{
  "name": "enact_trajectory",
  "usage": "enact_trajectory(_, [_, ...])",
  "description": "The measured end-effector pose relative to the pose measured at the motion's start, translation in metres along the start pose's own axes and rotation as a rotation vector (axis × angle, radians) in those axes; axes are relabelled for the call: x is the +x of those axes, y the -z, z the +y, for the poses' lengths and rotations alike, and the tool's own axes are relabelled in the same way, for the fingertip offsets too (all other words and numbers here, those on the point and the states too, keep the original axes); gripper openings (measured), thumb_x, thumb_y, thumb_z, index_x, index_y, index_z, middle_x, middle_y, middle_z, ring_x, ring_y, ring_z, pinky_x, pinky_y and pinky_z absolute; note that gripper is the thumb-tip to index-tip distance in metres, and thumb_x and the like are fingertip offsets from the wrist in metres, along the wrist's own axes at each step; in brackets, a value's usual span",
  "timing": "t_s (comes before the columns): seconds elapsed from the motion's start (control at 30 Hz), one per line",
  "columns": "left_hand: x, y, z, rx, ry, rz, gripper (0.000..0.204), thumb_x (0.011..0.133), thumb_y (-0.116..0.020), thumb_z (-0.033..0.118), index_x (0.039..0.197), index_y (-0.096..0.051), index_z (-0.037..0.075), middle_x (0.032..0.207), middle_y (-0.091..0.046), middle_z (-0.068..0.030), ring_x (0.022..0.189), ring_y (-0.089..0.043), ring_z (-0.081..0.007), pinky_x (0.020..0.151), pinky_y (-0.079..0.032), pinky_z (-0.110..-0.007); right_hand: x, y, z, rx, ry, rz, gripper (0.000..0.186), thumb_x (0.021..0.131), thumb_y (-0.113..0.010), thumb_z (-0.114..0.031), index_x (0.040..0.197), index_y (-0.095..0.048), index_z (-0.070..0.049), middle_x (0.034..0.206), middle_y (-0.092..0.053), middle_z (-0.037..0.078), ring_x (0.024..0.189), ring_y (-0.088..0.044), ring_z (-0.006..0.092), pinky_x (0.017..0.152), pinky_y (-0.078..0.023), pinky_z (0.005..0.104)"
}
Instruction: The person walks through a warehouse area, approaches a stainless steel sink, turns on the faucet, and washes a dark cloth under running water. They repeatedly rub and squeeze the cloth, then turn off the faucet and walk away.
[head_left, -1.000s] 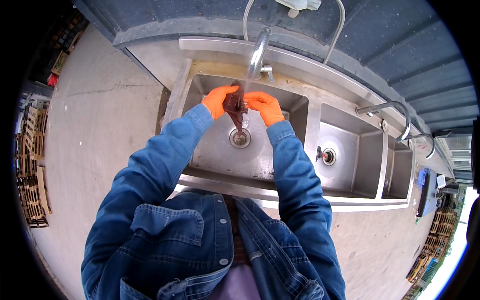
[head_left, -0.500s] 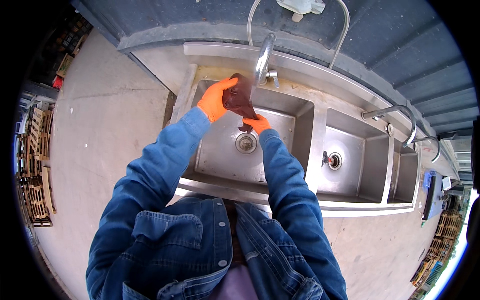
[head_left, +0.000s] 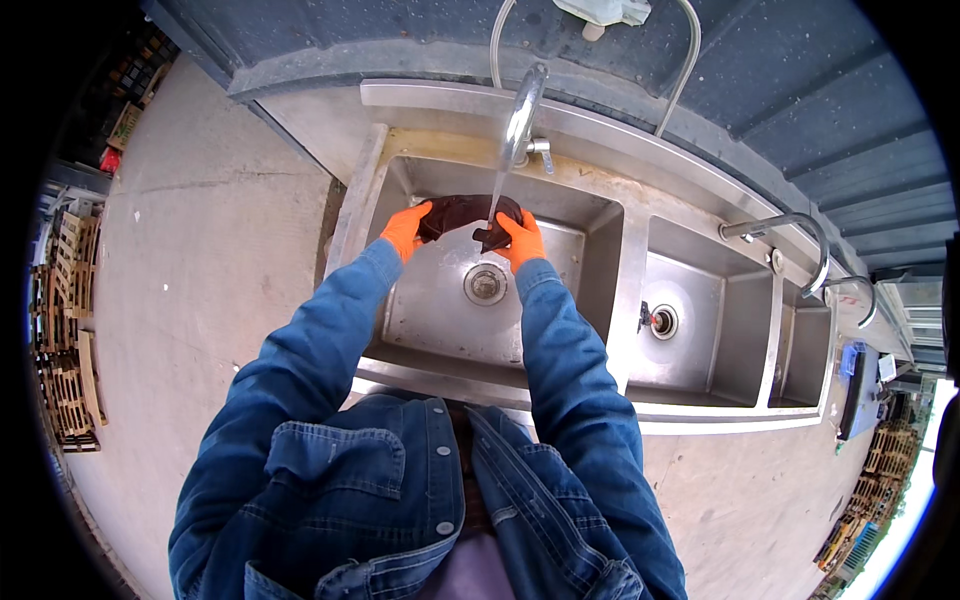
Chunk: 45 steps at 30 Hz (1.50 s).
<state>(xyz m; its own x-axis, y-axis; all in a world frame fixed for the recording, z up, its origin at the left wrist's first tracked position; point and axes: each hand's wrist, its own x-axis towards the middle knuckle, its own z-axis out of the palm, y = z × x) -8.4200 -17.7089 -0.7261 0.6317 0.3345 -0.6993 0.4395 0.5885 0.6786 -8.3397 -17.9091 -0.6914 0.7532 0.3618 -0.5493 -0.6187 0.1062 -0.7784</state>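
The person's left hand (head_left: 405, 232), in a bright orange glove, gripped one end of a limp, dark brown piece of sheet-like material (head_left: 455, 214); the right hand (head_left: 523, 240), gloved the same, was closed on its other end. The piece was stretched between them just below the mouth of a tall, curved chrome faucet (head_left: 522, 112), whose stream of water (head_left: 497, 190) met it near the right hand. Whether it was cloth or something else, I couldn't tell. Below the faucet lay a wide, rectangular stainless-steel basin (head_left: 455, 335) with a round metal drain (head_left: 485, 284). Blue denim sleeves (head_left: 315, 345) reached toward the faucet. Right of the faucet were a second steel basin (head_left: 690, 350) and another curved metal tap (head_left: 800, 220); behind it rose a dark grey-blue ribbed wall (head_left: 790, 110). Far left of the faucet stood stacked wooden pallets (head_left: 72, 260).
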Motion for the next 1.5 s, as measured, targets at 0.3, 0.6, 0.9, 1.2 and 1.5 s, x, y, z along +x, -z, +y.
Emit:
enact_trajectory(0.3, [-0.021,-0.067,-0.003,-0.583,0.412,-0.34,0.053,0.085,-0.048,0.048,0.101,-0.045,-0.003,0.093,-0.057,-0.0191,0.082,-0.056,-0.0318,0.078,-0.047,-0.044,-0.037,-0.037,0.021,-0.828,0.507,0.002,0.035,0.078,-0.064,-0.022,0.105,-0.054,-0.003,0.093,-0.061,0.016,0.087,-0.058,0.0243,0.079,-0.044,0.0302])
enact_trajectory(0.6, [0.016,-0.071,-0.008,-0.443,0.05,-0.455,0.027,0.09,-0.046,0.03,0.088,-0.052,0.003,0.079,-0.058,-0.0079,0.068,-0.056,-0.0215,0.061,-0.049,-0.036,-0.051,-0.059,-0.024,-1.055,0.771,0.132,0.028,0.082,-0.054,-0.036,0.078,-0.057,-0.008,0.071,-0.06,0.015,0.065,-0.057,0.0332,0.058,-0.045,0.0399])
enact_trajectory(0.9, [-0.021,-0.094,0.011,-0.594,0.14,-0.443,0.022,0.092,-0.036,0.016,0.098,-0.051,0.001,0.092,-0.058,-0.0109,0.084,-0.056,-0.0244,0.075,-0.048,-0.038,0.037,0.015,0.011,-0.748,0.32,0.178,0.053,0.084,-0.042,-0.055,0.097,-0.062,-0.007,0.069,-0.062,0.009,0.069,-0.061,0.026,0.062,-0.045,0.0364])
enact_trajectory(1.2, [-0.056,-0.092,0.046,-0.417,0.063,-0.51,0.022,0.088,-0.048,0.017,0.1,-0.052,0.0,0.097,-0.058,-0.0126,0.089,-0.057,-0.0252,0.077,-0.048,-0.038,0.021,0.014,0.013,0.356,-0.209,-0.064,0.084,0.069,-0.061,-0.061,0.132,-0.028,-0.017,0.112,-0.049,0.007,0.088,-0.053,0.0244,0.069,-0.044,0.0373])
enact_trajectory(1.5, [-0.021,-0.064,0.037,-0.607,0.093,-0.376,0.022,0.086,-0.051,0.021,0.099,-0.053,0.004,0.094,-0.058,-0.0099,0.089,-0.056,-0.0238,0.078,-0.048,-0.039,-0.004,0.004,-0.032,-0.264,-0.221,-0.195,0.044,0.075,-0.067,-0.038,0.111,-0.051,-0.019,0.091,-0.059,0.0,0.06,-0.059,0.0127,0.051,-0.042,0.0217])
